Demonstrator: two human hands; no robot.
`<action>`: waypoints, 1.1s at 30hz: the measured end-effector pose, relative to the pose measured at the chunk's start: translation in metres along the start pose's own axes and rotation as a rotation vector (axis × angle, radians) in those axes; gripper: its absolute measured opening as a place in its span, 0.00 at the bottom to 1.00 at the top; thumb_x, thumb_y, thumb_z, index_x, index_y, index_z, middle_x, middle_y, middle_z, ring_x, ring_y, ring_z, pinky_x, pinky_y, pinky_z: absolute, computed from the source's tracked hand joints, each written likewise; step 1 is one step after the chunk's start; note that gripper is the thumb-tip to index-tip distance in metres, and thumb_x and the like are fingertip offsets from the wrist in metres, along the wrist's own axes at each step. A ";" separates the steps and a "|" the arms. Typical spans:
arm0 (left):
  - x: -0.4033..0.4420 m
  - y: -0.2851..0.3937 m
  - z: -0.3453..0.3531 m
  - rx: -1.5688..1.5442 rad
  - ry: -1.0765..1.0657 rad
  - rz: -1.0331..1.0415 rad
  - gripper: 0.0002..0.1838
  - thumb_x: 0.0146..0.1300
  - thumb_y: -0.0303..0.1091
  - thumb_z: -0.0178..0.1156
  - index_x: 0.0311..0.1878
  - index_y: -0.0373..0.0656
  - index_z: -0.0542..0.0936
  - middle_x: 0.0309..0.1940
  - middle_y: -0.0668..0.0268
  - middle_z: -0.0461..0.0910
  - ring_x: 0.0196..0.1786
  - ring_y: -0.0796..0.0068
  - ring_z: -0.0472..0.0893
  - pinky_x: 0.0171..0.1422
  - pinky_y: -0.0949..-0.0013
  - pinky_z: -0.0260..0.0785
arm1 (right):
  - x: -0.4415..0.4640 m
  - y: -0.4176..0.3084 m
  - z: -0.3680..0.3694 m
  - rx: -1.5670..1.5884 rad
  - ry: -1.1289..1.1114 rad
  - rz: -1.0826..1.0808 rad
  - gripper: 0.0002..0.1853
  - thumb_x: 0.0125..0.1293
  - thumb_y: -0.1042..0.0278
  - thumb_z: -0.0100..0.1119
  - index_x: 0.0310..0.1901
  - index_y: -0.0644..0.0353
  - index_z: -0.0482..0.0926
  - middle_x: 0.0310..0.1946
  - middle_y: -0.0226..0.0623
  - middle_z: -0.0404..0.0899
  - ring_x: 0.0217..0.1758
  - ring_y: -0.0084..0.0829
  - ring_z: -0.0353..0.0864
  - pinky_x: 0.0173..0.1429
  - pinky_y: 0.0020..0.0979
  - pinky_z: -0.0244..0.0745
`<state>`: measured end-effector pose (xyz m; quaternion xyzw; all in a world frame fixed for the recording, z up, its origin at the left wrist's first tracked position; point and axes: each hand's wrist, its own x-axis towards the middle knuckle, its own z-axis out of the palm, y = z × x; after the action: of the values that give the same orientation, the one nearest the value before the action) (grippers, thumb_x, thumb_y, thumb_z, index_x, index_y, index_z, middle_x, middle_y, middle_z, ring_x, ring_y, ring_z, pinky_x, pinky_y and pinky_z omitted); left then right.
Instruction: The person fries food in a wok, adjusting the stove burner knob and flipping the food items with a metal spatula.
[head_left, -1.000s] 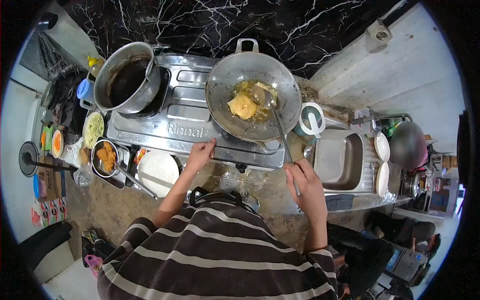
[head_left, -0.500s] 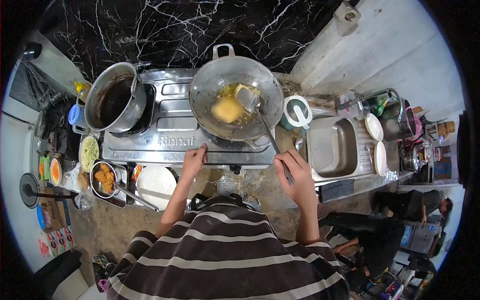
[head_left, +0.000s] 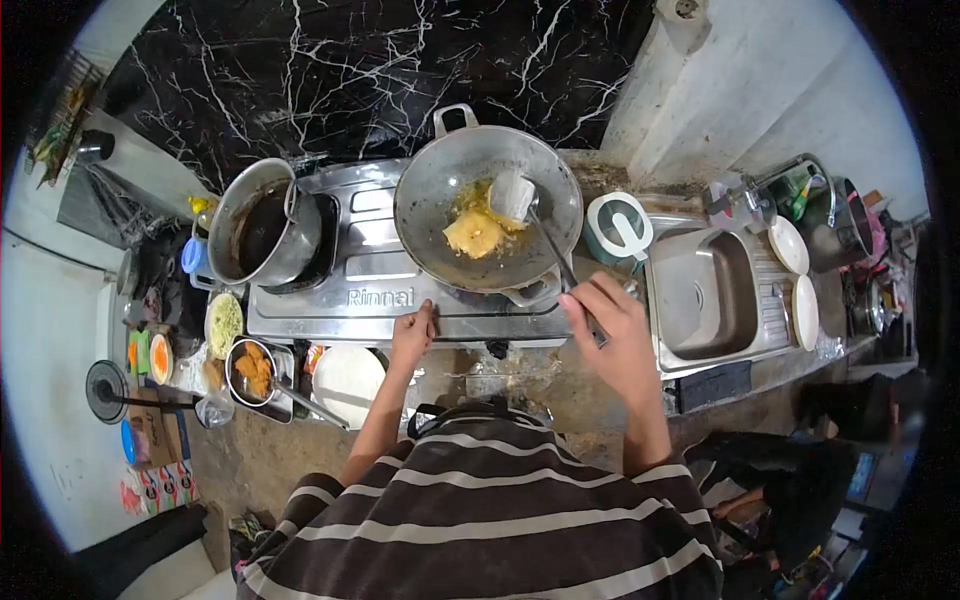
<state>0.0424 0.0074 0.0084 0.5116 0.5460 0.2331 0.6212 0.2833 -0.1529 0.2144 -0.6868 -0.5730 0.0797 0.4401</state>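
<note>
Right hand (head_left: 612, 325): the fingers were closed on the handle of a metal spatula (head_left: 551, 246), and the hand had come nearer the wok than in the preceding frame. Left hand (head_left: 412, 335): it kept its place at the front edge of the steel stove (head_left: 320, 312), fingers curled; whether they gripped that edge could not be told. Ahead and to the left of the right hand stood the wok (head_left: 425, 225), which held a golden fritter (head_left: 474, 233) in shallow oil. The fritter, blurred half a second before, had become sharp; the spatula's blade, just beside it, had shifted slightly towards the wok's far side.

Surface: below the hands ran the stained bench (head_left: 465, 375). Left of the left hand lay a round white dish (head_left: 350, 385), then a saucepan (head_left: 317, 407) of browned fried pieces (head_left: 254, 368), and beyond it shredded pale-green vegetable (head_left: 225, 323). Farther ahead on that side, a deep pot (head_left: 297, 247) with dark contents stood on the stove. Just beyond the right hand stood a lidded container (head_left: 618, 230); to its right were the sink (head_left: 700, 290) and, farther off, two white plates (head_left: 805, 312).

Room: behind the stove rose a black, white-veined wall (head_left: 400, 60), meeting a pale wall (head_left: 780, 80) ahead and to the right. Well behind the right hand was another person in dark clothing (head_left: 800, 480).
</note>
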 end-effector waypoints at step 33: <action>0.000 -0.008 -0.005 -0.016 -0.060 0.129 0.31 0.68 0.52 0.55 0.13 0.41 0.73 0.07 0.72 0.65 0.11 0.81 0.64 0.18 0.73 0.53 | 0.121 -0.082 -0.024 -0.310 -0.196 0.190 0.14 0.66 0.61 0.58 0.35 0.67 0.82 0.23 0.44 0.79 0.23 0.28 0.74 0.33 0.30 0.70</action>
<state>0.0360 0.0061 0.0019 0.5474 0.4912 0.2615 0.6250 0.2794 -0.0649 0.3331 -0.7862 -0.5512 0.0980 0.2618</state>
